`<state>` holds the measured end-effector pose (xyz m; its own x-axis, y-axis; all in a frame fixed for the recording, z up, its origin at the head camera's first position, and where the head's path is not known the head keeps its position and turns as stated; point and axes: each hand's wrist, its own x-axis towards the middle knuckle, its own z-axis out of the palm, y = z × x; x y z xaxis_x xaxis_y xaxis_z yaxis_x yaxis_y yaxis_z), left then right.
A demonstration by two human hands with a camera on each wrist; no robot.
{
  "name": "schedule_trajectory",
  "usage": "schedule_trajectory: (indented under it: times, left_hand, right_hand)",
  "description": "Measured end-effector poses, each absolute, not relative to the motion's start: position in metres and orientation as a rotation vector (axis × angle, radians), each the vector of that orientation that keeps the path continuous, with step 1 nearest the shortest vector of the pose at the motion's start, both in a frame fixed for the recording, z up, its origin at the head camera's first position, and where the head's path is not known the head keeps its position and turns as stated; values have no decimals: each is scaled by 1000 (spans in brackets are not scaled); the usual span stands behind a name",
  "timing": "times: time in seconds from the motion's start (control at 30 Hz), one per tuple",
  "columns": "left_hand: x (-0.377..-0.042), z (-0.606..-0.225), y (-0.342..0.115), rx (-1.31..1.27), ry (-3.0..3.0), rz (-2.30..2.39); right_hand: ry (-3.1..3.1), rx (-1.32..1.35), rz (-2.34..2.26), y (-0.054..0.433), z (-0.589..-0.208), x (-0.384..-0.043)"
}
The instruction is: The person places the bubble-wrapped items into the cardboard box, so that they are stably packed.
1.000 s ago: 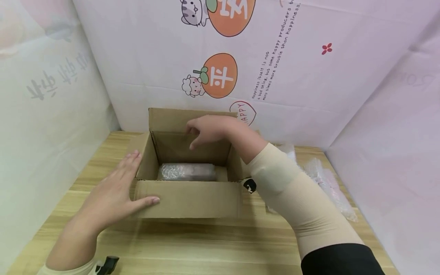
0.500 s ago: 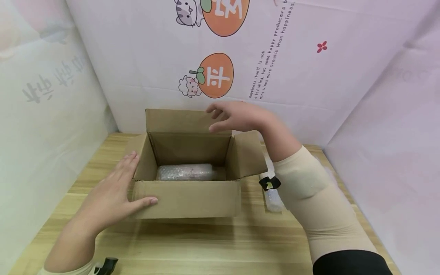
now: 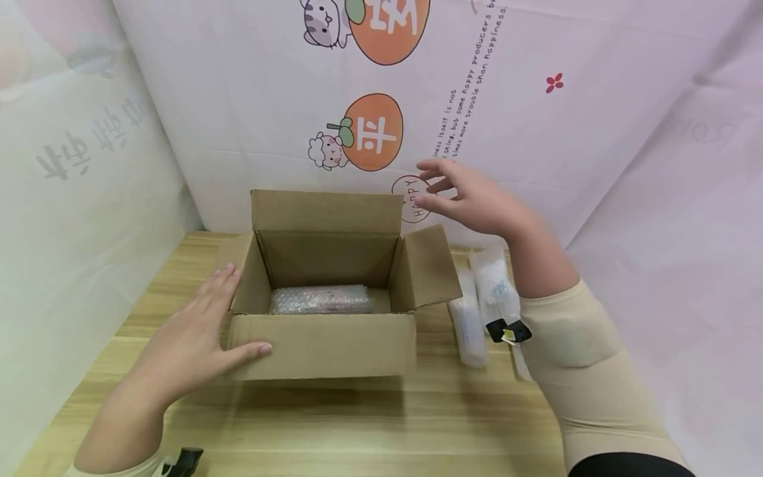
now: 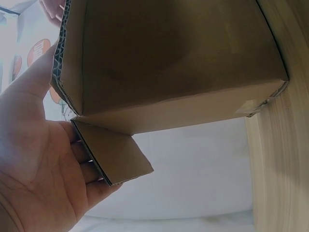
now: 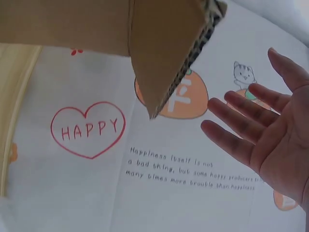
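An open cardboard box (image 3: 324, 346) stands on the wooden table with its flaps spread outward. Inside it, along the near side, lies a bubble-wrapped package (image 3: 322, 299). My left hand (image 3: 187, 341) rests on the box's left corner, its thumb over the near flap and its fingers along the left flap (image 4: 118, 154). Those fingers are extended in the left wrist view. My right hand (image 3: 471, 199) is in the air beyond the box's right flap (image 3: 432, 265), apart from it. Its fingers are loosely extended and hold nothing, as the right wrist view (image 5: 270, 128) of the hand confirms.
Right of the box, bubble-wrapped packages (image 3: 469, 324) lie on the table (image 3: 310, 430), partly hidden by my right forearm. Printed white sheeting (image 3: 250, 99) rises behind and on both sides. A black strap piece (image 3: 508, 330) sits at my right wrist.
My right hand has moved from above the box's inside to the right, past the right flap, uncovering wrapped packages beside the box. The left hand and the package inside stay in place.
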<state>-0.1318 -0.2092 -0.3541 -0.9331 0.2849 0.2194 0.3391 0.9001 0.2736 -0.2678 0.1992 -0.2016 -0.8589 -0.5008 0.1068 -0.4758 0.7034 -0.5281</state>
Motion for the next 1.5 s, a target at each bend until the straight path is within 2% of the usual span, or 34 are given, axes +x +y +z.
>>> schedule_trajectory:
  times: [0.8, 1.5]
  left_hand:
    - [-131, -357, -212, -479, -2898, -481]
    - [-133, -353, -210, -480, -2905, -469]
  right_hand:
    - [3047, -473, -1049, 296, -226, -236]
    - [3139, -49, -884, 382, -278, -224]
